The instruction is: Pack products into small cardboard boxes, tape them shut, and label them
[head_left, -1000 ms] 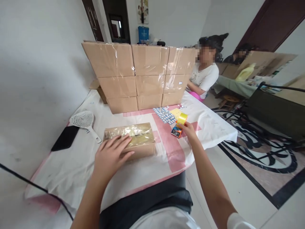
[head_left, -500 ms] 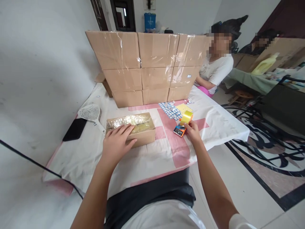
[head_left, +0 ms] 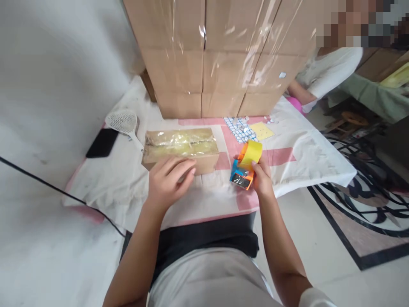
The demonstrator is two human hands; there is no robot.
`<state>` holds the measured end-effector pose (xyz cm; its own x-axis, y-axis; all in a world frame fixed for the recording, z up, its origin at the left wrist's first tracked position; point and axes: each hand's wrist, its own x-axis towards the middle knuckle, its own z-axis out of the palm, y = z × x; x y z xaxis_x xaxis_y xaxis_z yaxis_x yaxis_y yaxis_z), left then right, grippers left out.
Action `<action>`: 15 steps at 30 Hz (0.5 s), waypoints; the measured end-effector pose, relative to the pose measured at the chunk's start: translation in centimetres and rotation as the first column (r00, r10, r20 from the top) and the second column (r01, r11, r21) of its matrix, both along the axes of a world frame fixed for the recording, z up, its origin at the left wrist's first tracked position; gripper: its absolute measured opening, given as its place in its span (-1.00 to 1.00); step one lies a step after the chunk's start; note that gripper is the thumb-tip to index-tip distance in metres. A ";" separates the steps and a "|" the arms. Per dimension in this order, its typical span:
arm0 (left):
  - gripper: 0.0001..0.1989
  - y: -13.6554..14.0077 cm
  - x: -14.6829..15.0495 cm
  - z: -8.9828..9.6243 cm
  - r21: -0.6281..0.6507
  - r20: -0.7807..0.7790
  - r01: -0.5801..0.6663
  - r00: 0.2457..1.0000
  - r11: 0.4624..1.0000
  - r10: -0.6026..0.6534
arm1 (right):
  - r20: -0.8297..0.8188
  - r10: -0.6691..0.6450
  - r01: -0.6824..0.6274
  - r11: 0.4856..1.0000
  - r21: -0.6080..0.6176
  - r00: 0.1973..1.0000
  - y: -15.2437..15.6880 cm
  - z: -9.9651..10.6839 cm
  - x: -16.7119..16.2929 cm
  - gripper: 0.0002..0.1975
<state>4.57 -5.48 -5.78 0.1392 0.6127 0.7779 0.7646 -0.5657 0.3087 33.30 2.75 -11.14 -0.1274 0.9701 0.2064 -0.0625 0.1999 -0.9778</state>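
Observation:
A small cardboard box [head_left: 204,140] lies on the table, its top seam covered with shiny tape. My left hand [head_left: 169,179] is in front of the box's near side, fingers slightly bent and thumb apart from them, holding nothing. It overlaps the box's near edge in view; whether it touches is unclear. To the right of the box, my right hand [head_left: 262,175] grips an orange and blue tape dispenser [head_left: 243,179] with a yellow tape roll [head_left: 252,152] on it. Some of the right fingers are hidden behind the dispenser.
A stack of taped cartons [head_left: 223,72] rises at the table's back. On the left lie a white fly swatter [head_left: 123,123] and a black phone-like slab [head_left: 102,143]. White and pink cloth [head_left: 198,204] covers the table. Another person's arm [head_left: 300,90] shows behind the stack, right.
My left hand has come off the top of the small box to its near side. The tape dispenser has been lifted slightly and turned in my right hand. The view has tipped downward.

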 end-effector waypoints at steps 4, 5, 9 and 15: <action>-0.82 -1.4 5.9 -2.7 -0.213 0.321 0.155 0.944 0.965 -0.081 | 0.104 0.031 -0.030 0.999 -0.011 0.994 -2.5 1.1 -3.1 -0.38; -0.80 -1.5 7.0 -3.4 -0.291 0.378 0.189 0.923 0.938 -0.069 | 0.149 0.019 -0.018 1.000 -0.011 0.989 -3.1 1.2 -3.6 -0.35; -0.79 -1.3 9.4 -4.7 -0.482 0.551 0.347 0.834 0.805 -0.030 | 0.186 -0.028 0.030 1.000 -0.006 0.982 -4.8 0.4 -4.5 -0.34; -0.80 -1.4 11.2 -4.4 -0.485 0.756 0.444 0.646 0.753 0.107 | 0.059 -0.246 0.245 0.969 0.026 0.967 -4.1 -2.1 -4.8 -0.41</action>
<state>15.79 -6.83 -10.18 -0.1215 0.9813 0.1496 0.0510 -0.1444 0.9882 28.55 -1.32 -13.25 0.1016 0.9693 0.2237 0.0509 0.2195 -0.9743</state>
